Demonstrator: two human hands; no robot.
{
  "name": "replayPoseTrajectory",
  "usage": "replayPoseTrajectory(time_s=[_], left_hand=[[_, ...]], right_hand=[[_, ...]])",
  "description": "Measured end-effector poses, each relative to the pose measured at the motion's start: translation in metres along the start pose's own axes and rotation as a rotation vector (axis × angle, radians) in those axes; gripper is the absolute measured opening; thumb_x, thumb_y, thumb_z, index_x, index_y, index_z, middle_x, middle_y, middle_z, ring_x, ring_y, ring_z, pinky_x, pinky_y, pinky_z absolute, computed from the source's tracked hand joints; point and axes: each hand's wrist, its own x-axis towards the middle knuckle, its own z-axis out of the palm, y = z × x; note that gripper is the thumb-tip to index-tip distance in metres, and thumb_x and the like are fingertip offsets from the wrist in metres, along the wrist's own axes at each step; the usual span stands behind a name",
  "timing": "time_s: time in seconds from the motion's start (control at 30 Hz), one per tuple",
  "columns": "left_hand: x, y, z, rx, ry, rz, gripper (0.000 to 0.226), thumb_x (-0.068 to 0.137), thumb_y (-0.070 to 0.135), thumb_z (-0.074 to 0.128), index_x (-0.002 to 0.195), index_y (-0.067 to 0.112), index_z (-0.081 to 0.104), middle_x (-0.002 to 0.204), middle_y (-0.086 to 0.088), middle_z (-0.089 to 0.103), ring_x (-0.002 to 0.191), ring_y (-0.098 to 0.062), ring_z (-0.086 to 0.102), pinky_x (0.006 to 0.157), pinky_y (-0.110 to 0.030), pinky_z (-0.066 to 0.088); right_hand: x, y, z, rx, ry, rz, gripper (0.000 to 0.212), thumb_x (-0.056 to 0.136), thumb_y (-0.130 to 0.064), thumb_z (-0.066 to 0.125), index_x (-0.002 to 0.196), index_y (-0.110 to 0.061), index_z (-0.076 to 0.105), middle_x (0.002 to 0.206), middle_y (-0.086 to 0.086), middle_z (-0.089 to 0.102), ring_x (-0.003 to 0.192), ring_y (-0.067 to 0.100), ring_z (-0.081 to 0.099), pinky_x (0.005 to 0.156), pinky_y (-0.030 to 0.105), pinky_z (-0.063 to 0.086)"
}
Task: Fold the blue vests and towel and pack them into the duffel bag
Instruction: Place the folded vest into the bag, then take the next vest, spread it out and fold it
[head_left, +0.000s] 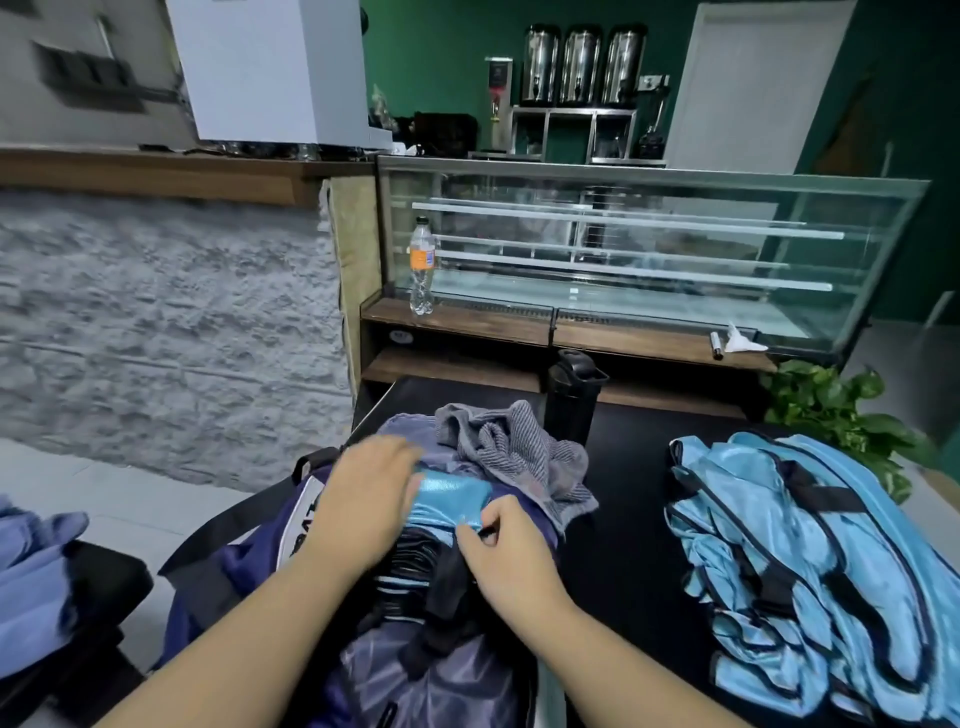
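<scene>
A purple-blue duffel bag (249, 566) lies open on the black table (623, 519) in front of me. A folded light-blue vest (449, 496) sits in its opening on top of other folded vests. My left hand (363, 499) lies over the vest's left end, fingers curved down on it. My right hand (498, 545) pinches the vest's near right edge. A crumpled grey towel (519, 447) rests on the bag's far side. A pile of unfolded blue vests with black trim (795, 561) lies on the table to the right.
A black bottle (571, 400) stands behind the towel. A glass display case (649, 249) and a clear drink bottle (422, 270) are beyond the table. Blue cloth (31, 571) lies on a dark seat at the left. A green plant (841, 410) is at the right.
</scene>
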Motion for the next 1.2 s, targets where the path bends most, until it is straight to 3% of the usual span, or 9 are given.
replayPoseTrajectory(time_s=[0.17, 0.27, 0.43, 0.53, 0.67, 0.83, 0.93, 1.03, 1.2], left_hand=[[-0.020, 0.015, -0.002, -0.014, -0.544, -0.077, 0.119, 0.044, 0.084, -0.036, 0.141, 0.054, 0.027, 0.155, 0.015, 0.023, 0.146, -0.014, 0.009, 0.112, -0.058, 0.001], [-0.031, 0.018, 0.002, -0.056, -0.586, -0.073, 0.115, 0.039, 0.084, -0.038, 0.139, 0.062, 0.013, 0.159, 0.014, 0.011, 0.147, -0.015, -0.001, 0.114, -0.060, -0.001], [-0.050, 0.021, 0.004, -0.073, -0.624, -0.001, 0.070, 0.043, 0.085, -0.037, 0.109, 0.081, -0.016, 0.159, 0.010, -0.011, 0.146, -0.023, -0.016, 0.114, -0.060, -0.006], [-0.047, 0.024, 0.012, 0.003, -0.625, -0.004, 0.075, 0.037, 0.083, -0.042, 0.110, 0.074, -0.029, 0.159, 0.006, -0.016, 0.146, -0.028, -0.016, 0.112, -0.064, -0.004], [-0.032, 0.034, 0.023, 0.044, -0.619, -0.064, 0.117, 0.030, 0.079, -0.047, 0.139, 0.059, -0.011, 0.160, 0.003, -0.012, 0.147, -0.031, -0.010, 0.109, -0.067, -0.002], [-0.038, 0.055, 0.011, -0.049, -0.425, -0.148, 0.124, 0.043, 0.081, -0.042, 0.145, 0.050, 0.022, 0.160, 0.006, 0.006, 0.148, -0.023, 0.000, 0.112, -0.060, 0.001], [-0.050, 0.093, 0.000, -0.276, -0.158, -0.187, 0.096, 0.071, 0.080, -0.006, 0.143, 0.033, 0.038, 0.156, 0.009, 0.024, 0.146, -0.013, 0.013, 0.116, -0.048, 0.005], [-0.063, 0.147, 0.000, -0.419, -0.082, -0.124, 0.072, 0.083, 0.056, 0.009, 0.142, 0.031, 0.040, 0.150, 0.013, 0.036, 0.143, -0.007, 0.022, 0.116, -0.033, 0.002], [-0.090, 0.213, 0.024, -0.267, -0.071, 0.006, 0.047, 0.084, 0.028, 0.048, 0.130, 0.022, 0.055, 0.134, 0.000, 0.057, 0.129, -0.022, 0.049, 0.106, -0.045, 0.026]], right_hand=[[-0.026, 0.024, -0.023, -0.727, 0.050, -0.344, 0.011, 0.070, -0.036, 0.061, 0.080, -0.032, 0.063, 0.105, -0.004, 0.051, 0.099, 0.024, 0.054, 0.070, 0.035, 0.046], [-0.021, 0.025, -0.036, -0.841, -0.219, -0.146, 0.035, 0.090, -0.012, 0.047, 0.123, -0.019, 0.055, 0.128, 0.007, 0.042, 0.119, 0.030, 0.046, 0.089, 0.036, 0.043], [0.001, 0.014, -0.061, -0.505, 0.055, 0.034, 0.020, 0.088, -0.015, 0.048, 0.099, -0.009, 0.063, 0.106, 0.012, 0.066, 0.100, 0.032, 0.060, 0.072, 0.031, 0.041], [0.001, 0.007, -0.071, -0.315, 0.162, -0.006, 0.020, 0.088, -0.015, 0.050, 0.100, -0.012, 0.066, 0.098, 0.004, 0.068, 0.094, 0.024, 0.061, 0.068, 0.026, 0.037], [-0.010, 0.006, -0.062, -0.413, 0.060, -0.118, 0.020, 0.090, -0.022, 0.052, 0.105, -0.019, 0.063, 0.098, 0.000, 0.066, 0.093, 0.021, 0.061, 0.074, 0.028, 0.043], [-0.020, 0.019, -0.063, -0.415, 0.001, -0.165, 0.021, 0.092, -0.032, 0.053, 0.108, -0.023, 0.062, 0.098, -0.005, 0.063, 0.092, 0.016, 0.058, 0.077, 0.030, 0.046], [-0.028, 0.029, -0.066, -0.368, -0.020, -0.261, 0.023, 0.093, -0.035, 0.053, 0.112, -0.025, 0.061, 0.095, -0.010, 0.060, 0.095, 0.010, 0.051, 0.084, 0.027, 0.043], [-0.044, 0.049, -0.074, -0.321, 0.002, -0.321, 0.035, 0.095, -0.033, 0.049, 0.130, -0.024, 0.051, 0.121, -0.009, 0.057, 0.115, 0.011, 0.045, 0.098, 0.026, 0.037], [-0.083, 0.117, -0.102, -0.453, 0.116, -0.222, 0.055, 0.097, -0.030, 0.050, 0.148, -0.022, 0.029, 0.147, -0.004, 0.037, 0.139, 0.012, 0.027, 0.115, 0.025, 0.020]])
